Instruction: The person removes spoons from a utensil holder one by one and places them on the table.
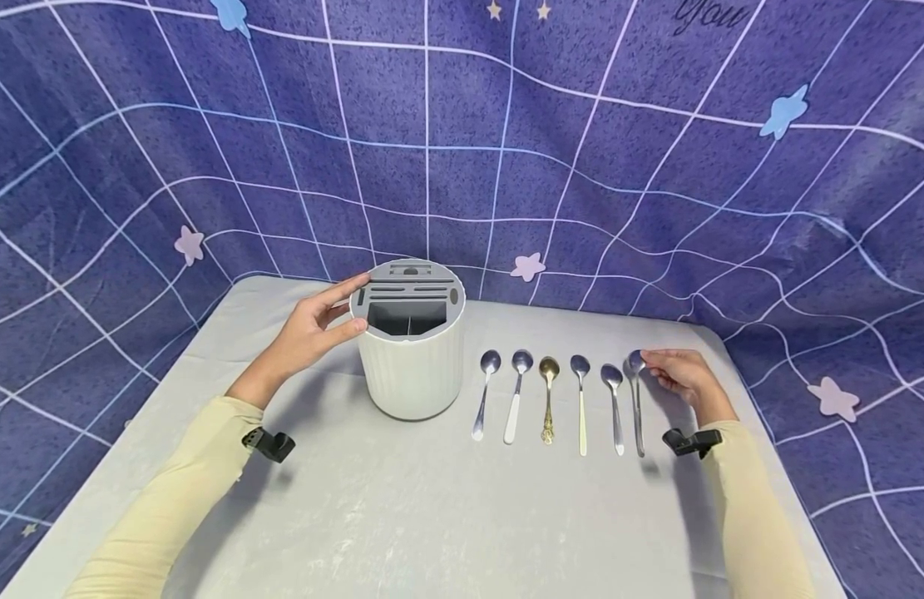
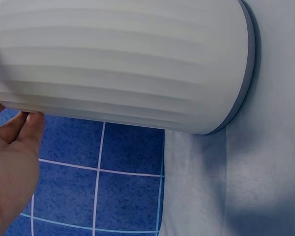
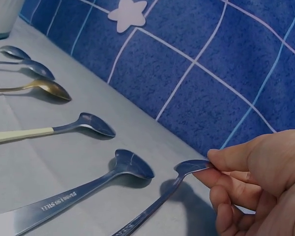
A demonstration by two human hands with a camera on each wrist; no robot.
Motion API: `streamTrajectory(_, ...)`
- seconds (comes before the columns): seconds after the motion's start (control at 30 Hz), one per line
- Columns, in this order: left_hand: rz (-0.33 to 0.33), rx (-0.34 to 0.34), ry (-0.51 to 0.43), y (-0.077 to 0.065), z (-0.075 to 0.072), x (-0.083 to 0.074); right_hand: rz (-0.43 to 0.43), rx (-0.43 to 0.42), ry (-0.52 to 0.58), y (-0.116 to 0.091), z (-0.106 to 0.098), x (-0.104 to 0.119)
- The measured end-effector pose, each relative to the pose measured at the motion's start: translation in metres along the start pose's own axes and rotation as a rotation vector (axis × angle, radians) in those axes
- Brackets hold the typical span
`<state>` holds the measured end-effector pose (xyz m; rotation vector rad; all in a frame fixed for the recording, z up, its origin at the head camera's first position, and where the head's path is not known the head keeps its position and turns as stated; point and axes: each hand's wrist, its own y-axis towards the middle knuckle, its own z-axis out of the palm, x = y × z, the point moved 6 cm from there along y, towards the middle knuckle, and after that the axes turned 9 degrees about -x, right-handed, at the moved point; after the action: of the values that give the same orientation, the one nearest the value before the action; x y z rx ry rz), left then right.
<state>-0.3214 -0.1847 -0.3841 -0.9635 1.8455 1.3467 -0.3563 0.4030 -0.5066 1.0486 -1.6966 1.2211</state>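
Observation:
A white ribbed utensil holder [image 1: 411, 374] with a grey slotted top stands upright on the table. My left hand [image 1: 312, 324] rests against its left side, thumb and a fairly straight finger spread at the rim; in the left wrist view fingertips [image 2: 33, 123] touch the holder's wall [image 2: 123, 64]. At the right end of a row of spoons, my right hand [image 1: 682, 378] pinches a metal spoon [image 1: 638, 408] by the tip of its bowl [image 3: 191, 166] between thumb and finger. That bowl is raised above the cloth, its handle slanting down toward the near side.
Left of the pinched spoon lie a plain steel spoon [image 1: 615, 416], a pale yellow-handled spoon [image 1: 582, 420], an ornate gold spoon [image 1: 548, 403], a white-handled spoon [image 1: 513, 416] and a silver spoon [image 1: 482, 408]. A purple grid-patterned curtain [image 1: 462, 183] rises behind the grey-clothed table [image 1: 402, 516].

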Motion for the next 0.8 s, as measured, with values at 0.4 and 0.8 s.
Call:
streamTrajectory(0.4, 0.001, 0.006, -0.005, 0.0009, 0.0004, 0.0005, 0.018, 0.004, -0.008, 0.001, 0.0006, -0.0058)
streamTrajectory(0.8, -0.006, 0.013, -0.003, 0.001, 0.0001, 0.0023, 0.043, 0.001, -0.023, -0.0044, -0.0079, -0.0105)
